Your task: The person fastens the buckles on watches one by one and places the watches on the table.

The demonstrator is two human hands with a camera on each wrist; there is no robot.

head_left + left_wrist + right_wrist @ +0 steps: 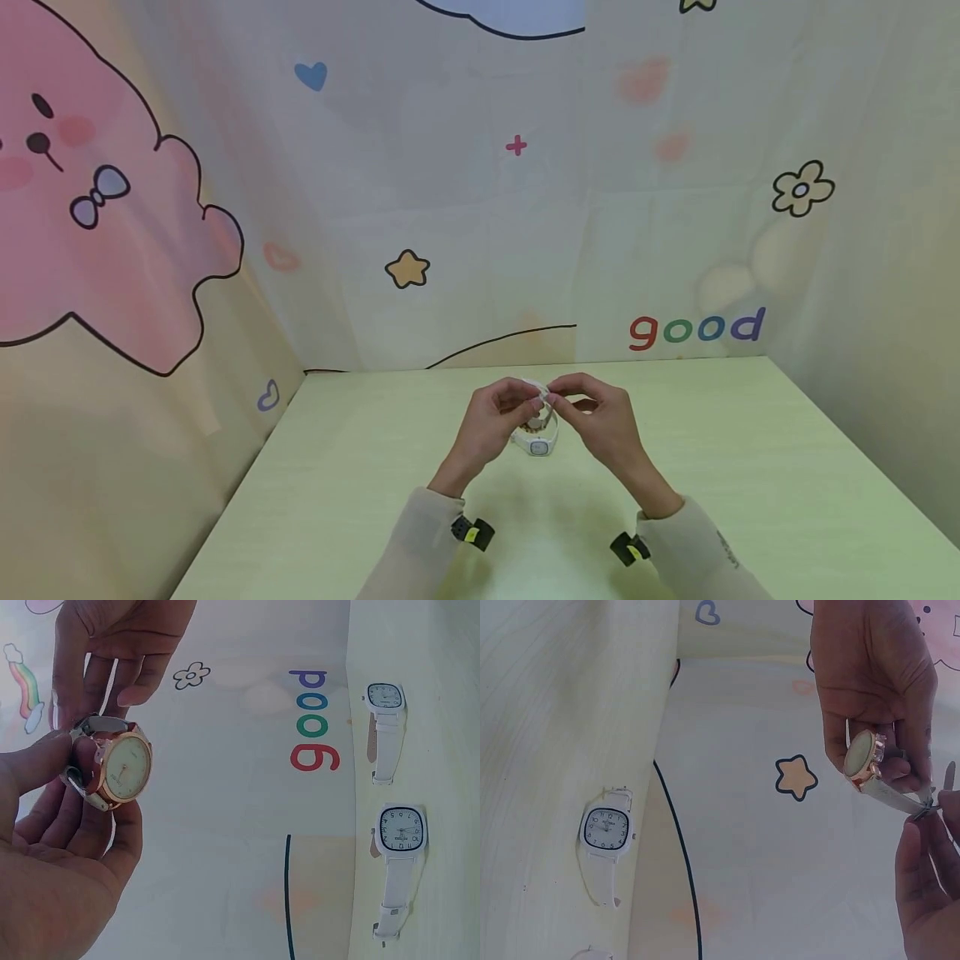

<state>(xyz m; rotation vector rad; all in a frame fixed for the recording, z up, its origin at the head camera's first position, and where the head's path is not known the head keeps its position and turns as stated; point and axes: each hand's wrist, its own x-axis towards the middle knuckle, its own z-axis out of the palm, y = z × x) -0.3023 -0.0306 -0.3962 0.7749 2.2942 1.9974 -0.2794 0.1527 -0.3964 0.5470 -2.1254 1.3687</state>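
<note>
Both hands hold a wristwatch (127,769) with a round pale dial, a rose-gold case and a white strap. My left hand (489,417) grips the strap, thumb on one side and fingers curled around behind. The right hand (603,417) pinches the strap near its end between thumb and fingertips. In the right wrist view, the fingertips of both hands meet at the strap's end, which they partly cover. The dial faces away from the hands, and the watch is held above the table.
A white square-faced watch (403,829) and a second white watch (385,696) lie on the pale green table (360,467). One white watch (538,447) shows just below the hands in the head view. A printed cloth backdrop (450,167) hangs behind the table.
</note>
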